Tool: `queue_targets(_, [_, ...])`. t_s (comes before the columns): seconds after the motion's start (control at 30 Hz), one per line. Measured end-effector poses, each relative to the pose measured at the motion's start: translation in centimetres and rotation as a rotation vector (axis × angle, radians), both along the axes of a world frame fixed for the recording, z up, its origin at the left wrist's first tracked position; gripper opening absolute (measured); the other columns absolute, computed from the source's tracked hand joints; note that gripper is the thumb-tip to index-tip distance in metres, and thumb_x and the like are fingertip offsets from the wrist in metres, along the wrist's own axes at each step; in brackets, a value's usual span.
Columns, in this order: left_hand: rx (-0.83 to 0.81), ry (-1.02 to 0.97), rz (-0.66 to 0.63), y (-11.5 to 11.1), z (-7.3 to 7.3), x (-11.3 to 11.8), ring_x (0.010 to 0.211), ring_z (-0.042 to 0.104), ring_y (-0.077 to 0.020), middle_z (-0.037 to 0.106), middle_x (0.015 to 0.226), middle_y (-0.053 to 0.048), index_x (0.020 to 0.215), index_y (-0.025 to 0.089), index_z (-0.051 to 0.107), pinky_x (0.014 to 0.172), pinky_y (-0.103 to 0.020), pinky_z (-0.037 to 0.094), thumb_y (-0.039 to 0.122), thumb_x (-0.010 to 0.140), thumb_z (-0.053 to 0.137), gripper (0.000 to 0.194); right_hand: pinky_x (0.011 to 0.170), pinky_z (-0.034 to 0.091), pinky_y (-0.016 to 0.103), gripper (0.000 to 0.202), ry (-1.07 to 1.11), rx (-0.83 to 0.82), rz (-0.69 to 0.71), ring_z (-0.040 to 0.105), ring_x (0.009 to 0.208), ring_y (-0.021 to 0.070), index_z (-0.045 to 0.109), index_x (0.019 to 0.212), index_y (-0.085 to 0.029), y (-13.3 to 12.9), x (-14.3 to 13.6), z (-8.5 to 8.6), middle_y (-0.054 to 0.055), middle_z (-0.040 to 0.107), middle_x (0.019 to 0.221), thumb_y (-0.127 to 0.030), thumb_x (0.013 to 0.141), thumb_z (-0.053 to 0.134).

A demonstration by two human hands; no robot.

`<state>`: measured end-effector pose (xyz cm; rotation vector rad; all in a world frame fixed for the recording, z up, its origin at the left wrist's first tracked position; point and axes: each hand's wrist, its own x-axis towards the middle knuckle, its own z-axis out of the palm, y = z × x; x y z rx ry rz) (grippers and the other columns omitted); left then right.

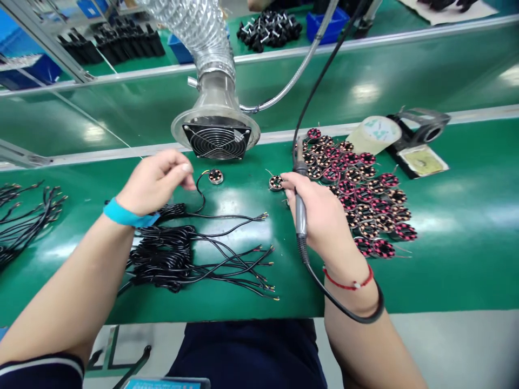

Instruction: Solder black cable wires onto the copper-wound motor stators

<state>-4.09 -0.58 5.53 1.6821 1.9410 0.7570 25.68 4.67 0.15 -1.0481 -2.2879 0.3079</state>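
Observation:
My right hand [316, 210] is wrapped round a soldering iron [300, 213], its tip end pointing away from me. The fingertips of that hand are at a small wound stator [276, 182] on the green table. My left hand [160, 181] hovers above the table with its fingers curled together; whether anything small is between them cannot be made out. Below it lie coiled black cables [166, 259] with stripped ends pointing right. Another stator [215, 176], joined to a black cable, sits between my hands, in front of the fan.
A fume hood with a fan [219, 141] hangs at the back centre. Many stators [365, 194] cover the table right of my right hand. Behind them are a tape roll [375, 134] and an iron stand [424, 127]. More cables [30, 221] lie far left.

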Motion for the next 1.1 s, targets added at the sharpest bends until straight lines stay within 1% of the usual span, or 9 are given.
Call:
queue_targets(0.1, [-0.231, -0.039, -0.320, 0.7, -0.8, 2.4, 0.055, 0.053, -0.0120, 0.062, 0.067, 0.000, 0.079, 0.020, 0.054, 0.058, -0.025, 0.040, 0.032, 0.089, 0.048, 0.017, 0.075, 0.048, 0.039, 0.031, -0.192, 0.040, -0.020, 0.061, 0.085, 0.0256, 0.056, 0.123, -0.016, -0.6, 0.3, 0.2, 0.011, 0.069, 0.097, -0.020, 0.096, 0.041])
queue_targets(0.2, [-0.236, 0.107, -0.504, 1.4, -2.4, 4.9, 0.061, 0.052, -0.0139, 0.062, 0.069, -0.001, 0.076, 0.019, 0.057, 0.062, -0.026, 0.038, 0.030, 0.089, 0.047, 0.019, 0.073, 0.046, 0.039, 0.035, -0.339, 0.078, -0.048, 0.059, 0.084, 0.0267, 0.055, 0.126, -0.014, -1.5, 1.1, 0.4, 0.013, 0.067, 0.096, -0.015, 0.095, 0.039])
queue_targets(0.4, [-0.183, -0.016, -0.387, 1.6, -5.0, 7.4, 0.060, 0.051, -0.0153, 0.060, 0.065, -0.001, 0.074, 0.019, 0.056, 0.060, -0.027, 0.037, 0.031, 0.088, 0.048, 0.020, 0.076, 0.044, 0.037, 0.034, -0.489, 0.070, -0.059, 0.056, 0.086, 0.0261, 0.054, 0.127, -0.013, -1.3, 1.8, 0.4, 0.013, 0.065, 0.098, -0.014, 0.096, 0.038])
queue_targets(0.6, [-0.249, -0.269, -0.250, 1.4, -6.6, 6.8, 0.053, 0.051, -0.0126, 0.058, 0.065, 0.002, 0.075, 0.020, 0.052, 0.057, -0.026, 0.040, 0.035, 0.089, 0.046, 0.021, 0.079, 0.040, 0.036, 0.032, -0.539, 0.046, 0.033, 0.055, 0.094, 0.0261, 0.057, 0.122, -0.016, 1.6, -1.3, -0.2, 0.010, 0.067, 0.094, -0.015, 0.098, 0.036])
queue_targets(0.7, [-0.169, -0.252, -0.167, 1.7, -7.1, 6.2, 0.061, 0.052, -0.0138, 0.058, 0.069, 0.001, 0.077, 0.019, 0.053, 0.061, -0.027, 0.041, 0.036, 0.087, 0.049, 0.020, 0.077, 0.041, 0.036, 0.030, -0.525, -0.009, 0.050, 0.058, 0.089, 0.0255, 0.056, 0.122, -0.016, 1.5, -2.5, -0.1, 0.010, 0.068, 0.094, -0.015, 0.097, 0.039])
queue_targets(0.8, [-0.161, -0.240, -0.128, 2.0, -7.4, 5.9, 0.065, 0.053, -0.0151, 0.058, 0.073, 0.000, 0.085, 0.018, 0.056, 0.061, -0.027, 0.041, 0.040, 0.087, 0.052, 0.022, 0.079, 0.043, 0.035, 0.032, -0.411, -0.145, 0.176, 0.062, 0.091, 0.0227, 0.050, 0.126, -0.018, 0.6, -3.2, 0.0, 0.008, 0.070, 0.103, -0.014, 0.096, 0.041])
queue_targets(0.87, [-0.171, -0.213, -0.142, 2.1, -7.4, 5.9, 0.065, 0.053, -0.0157, 0.057, 0.072, 0.000, 0.098, 0.017, 0.059, 0.061, -0.028, 0.041, 0.039, 0.087, 0.054, 0.026, 0.081, 0.045, 0.034, 0.033, -0.298, -0.221, 0.212, 0.064, 0.094, 0.0210, 0.048, 0.127, -0.020, 0.1, -3.3, -0.2, 0.007, 0.070, 0.109, -0.015, 0.096, 0.041])
queue_targets(0.97, [-0.169, -0.121, -0.208, 2.2, -7.1, 6.3, 0.067, 0.056, -0.0170, 0.058, 0.072, 0.000, 0.122, 0.015, 0.056, 0.065, -0.029, 0.042, 0.031, 0.086, 0.058, 0.040, 0.086, 0.047, 0.037, 0.037, -0.161, -0.225, 0.077, 0.064, 0.098, 0.0224, 0.048, 0.126, -0.019, 0.3, -3.1, -0.6, 0.009, 0.068, 0.112, -0.011, 0.091, 0.043])
queue_targets(1.1, [-0.219, 0.077, -0.357, 2.2, -6.7, 7.2, 0.074, 0.063, -0.0211, 0.066, 0.079, -0.003, 0.145, 0.018, 0.040, 0.066, -0.030, 0.042, 0.025, 0.088, 0.056, 0.060, 0.089, 0.047, 0.044, 0.045, -0.191, -0.240, 0.021, 0.061, 0.100, 0.0272, 0.047, 0.127, -0.016, 0.7, -2.5, -1.3, 0.011, 0.067, 0.110, -0.011, 0.083, 0.054])
